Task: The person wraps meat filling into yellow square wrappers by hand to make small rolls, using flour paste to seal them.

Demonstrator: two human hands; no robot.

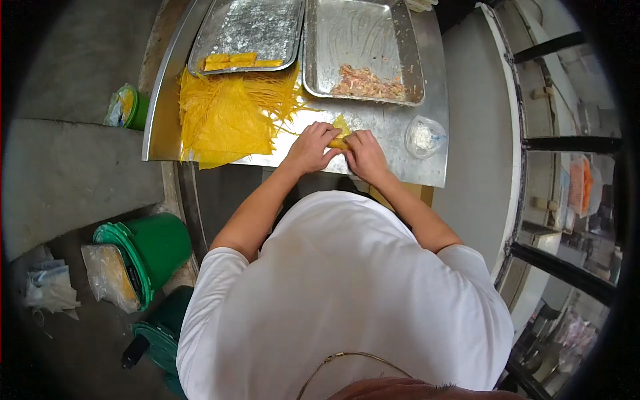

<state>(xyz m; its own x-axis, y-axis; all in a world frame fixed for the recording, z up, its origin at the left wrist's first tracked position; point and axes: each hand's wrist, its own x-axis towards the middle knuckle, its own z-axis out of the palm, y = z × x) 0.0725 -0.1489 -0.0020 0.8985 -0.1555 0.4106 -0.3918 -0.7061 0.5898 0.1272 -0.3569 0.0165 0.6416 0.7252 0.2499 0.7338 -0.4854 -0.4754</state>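
Note:
Near the front edge of the metal table, my left hand (313,148) and my right hand (366,155) are closed on a partly rolled yellow wrapper roll (339,143). A loose flap of its yellow sheet sticks out beyond my fingers. Left of my hands lies a fanned stack of thin yellow wrapper sheets (227,123). Behind the stack, several finished yellow rolls (241,62) sit at the near end of a metal tray. A deeper metal pan holds a heap of pinkish minced filling (368,84) at its near side.
A clear bag of white paste or powder (425,137) lies on the metal table (393,170) to the right. Green buckets (160,247) and plastic bags stand on the floor at left. A black-barred rack (553,143) is at right.

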